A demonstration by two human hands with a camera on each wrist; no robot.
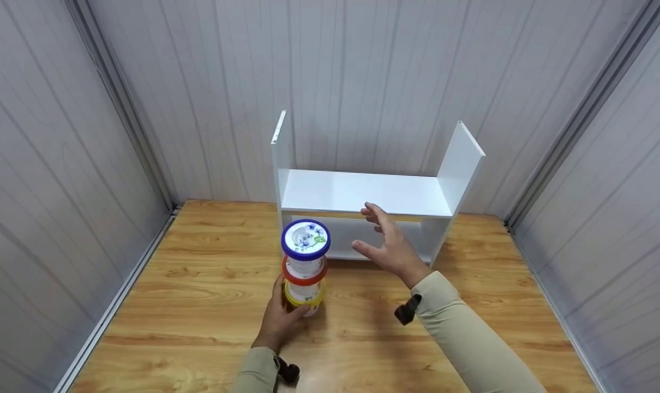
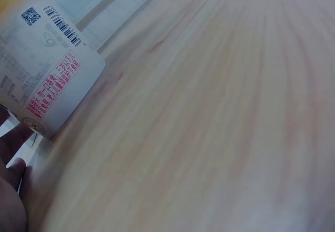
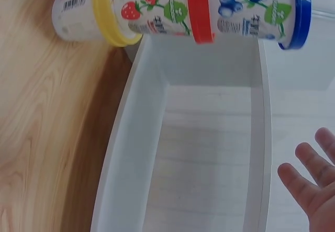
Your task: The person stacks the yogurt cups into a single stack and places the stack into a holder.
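Note:
Three yogurt cups stand stacked on the wooden table: a yellow-rimmed one (image 1: 305, 295) at the bottom, a red-rimmed one (image 1: 305, 272) in the middle and a blue-rimmed one (image 1: 305, 240) on top. My left hand (image 1: 282, 316) grips the bottom cup (image 2: 44, 69) from behind. The stack (image 3: 178, 12) also shows in the right wrist view. My right hand (image 1: 387, 245) hovers with fingers spread in front of the white shelf (image 1: 363, 192), holding nothing. Its fingertips (image 3: 309, 177) show beside the shelf's lower compartment (image 3: 204, 153).
The white shelf stands against the back wall, with an upper board and a lower compartment, both bare. Grey panelled walls (image 1: 63, 164) close in the wooden table (image 1: 199, 305) on three sides. Bare wood fills the left wrist view (image 2: 220, 127).

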